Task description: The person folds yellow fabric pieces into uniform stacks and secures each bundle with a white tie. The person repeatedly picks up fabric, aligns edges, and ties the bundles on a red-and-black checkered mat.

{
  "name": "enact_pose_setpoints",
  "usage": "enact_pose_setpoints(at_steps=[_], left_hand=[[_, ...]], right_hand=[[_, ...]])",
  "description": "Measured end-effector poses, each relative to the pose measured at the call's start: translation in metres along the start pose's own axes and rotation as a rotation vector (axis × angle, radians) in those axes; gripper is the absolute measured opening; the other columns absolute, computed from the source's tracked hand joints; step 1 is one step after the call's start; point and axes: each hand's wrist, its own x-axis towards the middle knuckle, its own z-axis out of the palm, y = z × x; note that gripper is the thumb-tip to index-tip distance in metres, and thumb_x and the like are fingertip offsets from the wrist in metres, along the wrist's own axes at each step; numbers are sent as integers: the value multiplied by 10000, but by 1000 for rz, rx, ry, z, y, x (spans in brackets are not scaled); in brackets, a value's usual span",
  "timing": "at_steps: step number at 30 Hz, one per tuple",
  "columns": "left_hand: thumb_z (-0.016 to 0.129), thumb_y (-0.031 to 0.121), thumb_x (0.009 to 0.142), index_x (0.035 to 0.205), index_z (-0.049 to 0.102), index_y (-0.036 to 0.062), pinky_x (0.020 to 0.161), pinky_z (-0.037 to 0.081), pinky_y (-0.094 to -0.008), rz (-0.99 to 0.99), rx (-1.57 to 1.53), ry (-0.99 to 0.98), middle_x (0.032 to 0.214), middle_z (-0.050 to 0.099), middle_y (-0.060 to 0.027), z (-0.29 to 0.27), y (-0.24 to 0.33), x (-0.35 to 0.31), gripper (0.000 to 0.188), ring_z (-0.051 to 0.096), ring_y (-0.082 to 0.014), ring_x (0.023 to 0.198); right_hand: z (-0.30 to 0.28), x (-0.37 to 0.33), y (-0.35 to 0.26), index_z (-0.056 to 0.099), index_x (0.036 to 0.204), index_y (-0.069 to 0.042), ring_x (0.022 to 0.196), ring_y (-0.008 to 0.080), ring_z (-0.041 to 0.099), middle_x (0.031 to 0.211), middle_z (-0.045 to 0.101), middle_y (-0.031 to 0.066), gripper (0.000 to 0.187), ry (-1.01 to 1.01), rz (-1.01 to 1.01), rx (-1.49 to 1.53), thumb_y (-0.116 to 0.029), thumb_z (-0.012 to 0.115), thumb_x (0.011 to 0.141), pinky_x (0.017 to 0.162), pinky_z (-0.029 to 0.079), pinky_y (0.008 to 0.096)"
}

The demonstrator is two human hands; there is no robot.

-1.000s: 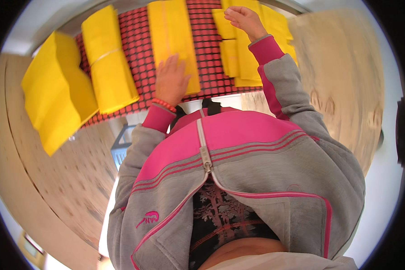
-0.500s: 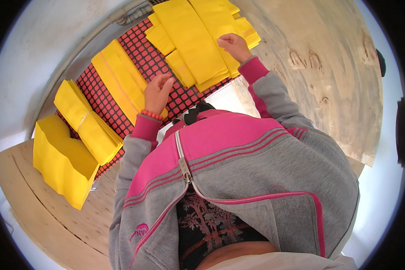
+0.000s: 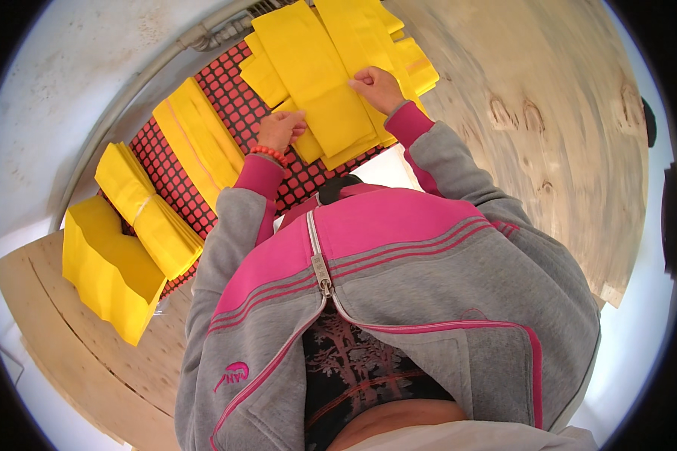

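Observation:
Several long, folded yellow cloth pieces overlap in a pile at the top centre. My left hand (image 3: pixel 280 131), with a red bead bracelet at the wrist, has its fingers closed at the left edge of the top yellow cloth (image 3: pixel 305 71). My right hand (image 3: pixel 377 89) pinches at the right edge of the same piece, near the neighbouring yellow cloth (image 3: pixel 361 37). The fingertips are small here, and how much cloth they grip is hard to see. To the left of my left hand lies a folded yellow strip (image 3: pixel 195 131) with a faint orange line along it.
Beneath the cloths is a red-and-black checked surface (image 3: pixel 229 83). Farther left lie a banded yellow bundle (image 3: pixel 149 210) and a partly opened yellow piece (image 3: pixel 109 263). A wooden board (image 3: pixel 541 128) extends at right. A pipe (image 3: pixel 139 98) runs along the wall behind.
My left hand has moved right and slightly up to the top cloth's edge. My right hand has come left and lower, closing at its other edge. The head view has shifted slightly.

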Motion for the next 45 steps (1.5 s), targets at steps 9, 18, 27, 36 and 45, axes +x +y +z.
enact_pose_setpoints(at_steps=[9,18,27,36,45], left_hand=[[751,302,784,761,657,48,480,350,-210,81,137,73,662,576,26,13,16,3,272,460,-54,529],[656,221,850,1017,635,30,677,507,-267,-3,-273,-76,896,659,-53,9,14,14,255,630,-149,770],[589,152,905,1222,526,-27,911,497,-336,-56,-529,-259,1168,625,-114,16,29,-11,369,615,-195,1050],[566,86,911,1233,519,-38,889,510,-301,87,-609,-478,1175,624,-128,-39,8,-70,348,634,-192,1028],[598,131,908,1228,521,-39,912,495,-305,167,-751,-204,1175,618,-118,-86,-35,-141,370,619,-184,1041]], right_hand=[[4,10,19,668,925,-2,811,210,660,867,687,116,355,-28,4,97,-320,729,779,740,521,314],[-7,10,13,665,951,5,808,200,650,873,682,108,374,-95,27,169,-327,721,788,746,517,311],[0,20,-19,633,1038,6,843,130,623,940,661,51,326,-101,62,267,-271,671,872,763,496,253],[40,40,-64,554,1206,-20,984,199,623,1129,630,104,396,-480,541,1179,-265,637,907,851,519,327],[117,38,-163,531,1233,13,1053,232,624,1181,618,126,362,-789,256,1037,-133,613,912,900,527,369]])
